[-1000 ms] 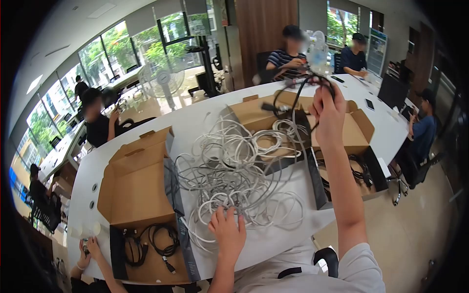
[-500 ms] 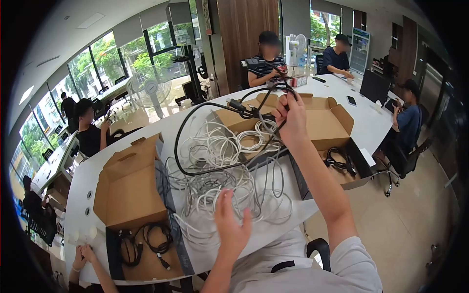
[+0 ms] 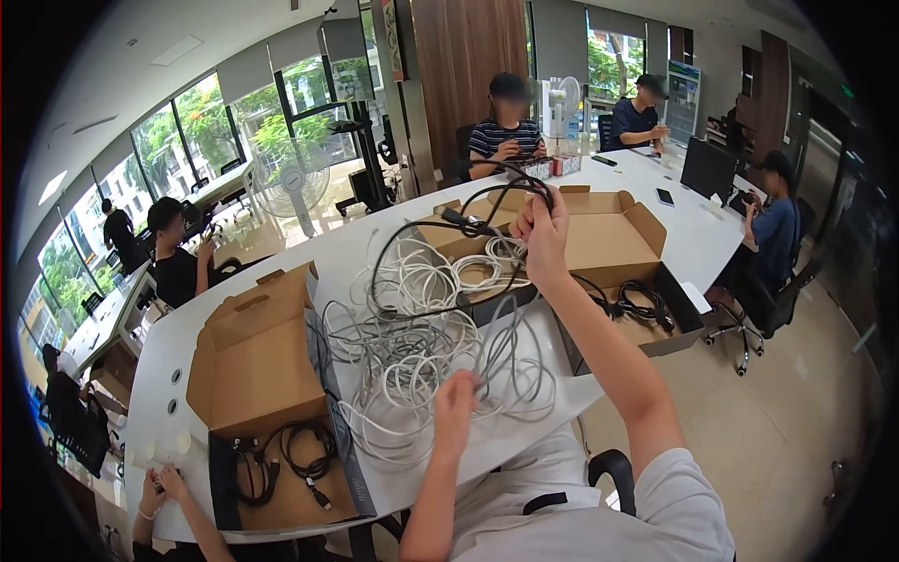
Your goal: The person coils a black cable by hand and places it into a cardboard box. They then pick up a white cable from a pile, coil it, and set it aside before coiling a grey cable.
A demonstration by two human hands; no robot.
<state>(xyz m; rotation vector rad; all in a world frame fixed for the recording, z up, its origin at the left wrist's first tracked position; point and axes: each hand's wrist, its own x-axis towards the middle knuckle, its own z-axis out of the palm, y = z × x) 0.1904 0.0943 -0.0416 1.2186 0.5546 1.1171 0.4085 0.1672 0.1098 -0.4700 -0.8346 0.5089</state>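
My right hand is raised over the table and closed round a looped black cable. A connector dangles from the bundle, and one wide loop hangs to the left. Beneath it spreads a tangle of white and grey cables. Low at the front edge of that tangle, my left hand has its fingers curled together beside some grey cable strands; whether it grips one is hidden. A coiled white cable lies by the middle cardboard box.
Black cables lie in the open left box. More black cable sits in the right box. Another person's hands are at the lower left. Several people sit around the table. A monitor stands at right.
My left hand has gone from open to curled fingers and moved slightly right, by the grey strands. The right hand has shifted a little left and down with the black cable, whose loop now hangs narrower.
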